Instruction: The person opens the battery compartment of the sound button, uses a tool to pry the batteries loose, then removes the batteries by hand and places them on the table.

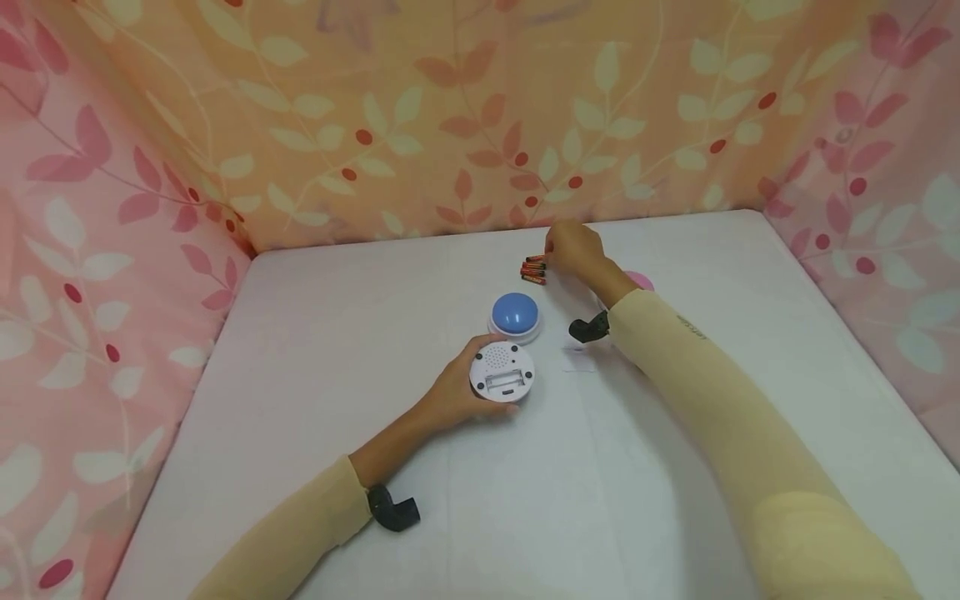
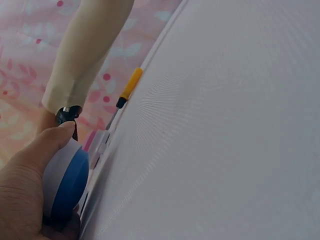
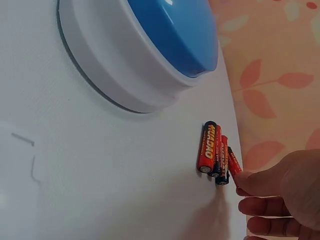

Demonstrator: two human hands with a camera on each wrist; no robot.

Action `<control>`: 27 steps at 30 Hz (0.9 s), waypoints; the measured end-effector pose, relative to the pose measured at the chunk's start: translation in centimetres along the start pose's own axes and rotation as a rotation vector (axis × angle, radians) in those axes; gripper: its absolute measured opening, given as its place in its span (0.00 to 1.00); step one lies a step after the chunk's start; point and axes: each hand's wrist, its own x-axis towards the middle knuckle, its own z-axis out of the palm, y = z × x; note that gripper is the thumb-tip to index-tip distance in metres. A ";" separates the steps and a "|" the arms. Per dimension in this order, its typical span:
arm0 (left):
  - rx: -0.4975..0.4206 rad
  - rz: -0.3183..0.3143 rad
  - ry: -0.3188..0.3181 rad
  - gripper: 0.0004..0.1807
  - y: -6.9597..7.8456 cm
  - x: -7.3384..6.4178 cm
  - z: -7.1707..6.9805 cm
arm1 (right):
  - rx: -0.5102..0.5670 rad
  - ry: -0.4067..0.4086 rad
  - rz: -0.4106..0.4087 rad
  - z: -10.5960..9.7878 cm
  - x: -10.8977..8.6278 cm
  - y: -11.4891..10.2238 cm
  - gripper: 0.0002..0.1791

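Note:
My left hand (image 1: 453, 390) grips a round push-button device (image 1: 502, 372) by its rim. Its white underside faces up in the head view, showing speaker holes and an uncovered battery compartment. The left wrist view shows its blue dome (image 2: 72, 185) turned down towards the table. At the back of the table, my right hand (image 1: 576, 247) pinches one red-and-black battery (image 3: 234, 162) between thumb and finger. Beside it lie several more such batteries (image 3: 210, 148), close together. A second button with a blue dome (image 1: 515, 313) and white base sits upright just beyond the held device.
A small thin whitish piece (image 1: 578, 360) lies right of the held device. Behind the right forearm a pink-topped object (image 1: 640, 281) is partly hidden. The left wrist view shows a screwdriver with a yellow handle (image 2: 131, 84). Patterned cloth walls (image 1: 465, 125) border the white table (image 1: 337, 317).

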 end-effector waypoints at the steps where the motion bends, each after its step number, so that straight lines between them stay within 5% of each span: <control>1: 0.000 -0.002 -0.002 0.57 0.0 0.0 0.0 | -0.006 -0.016 0.002 0.1 0.0 0.1 0.06; 19: -0.005 0.010 -0.002 0.58 -0.1 0.1 0.2 | -0.056 -0.022 -0.063 0.7 -0.4 1.6 0.10; 27: 0.001 0.012 -0.001 0.57 -0.2 0.0 0.1 | -0.148 0.002 -0.090 -0.7 -2.3 -0.4 0.12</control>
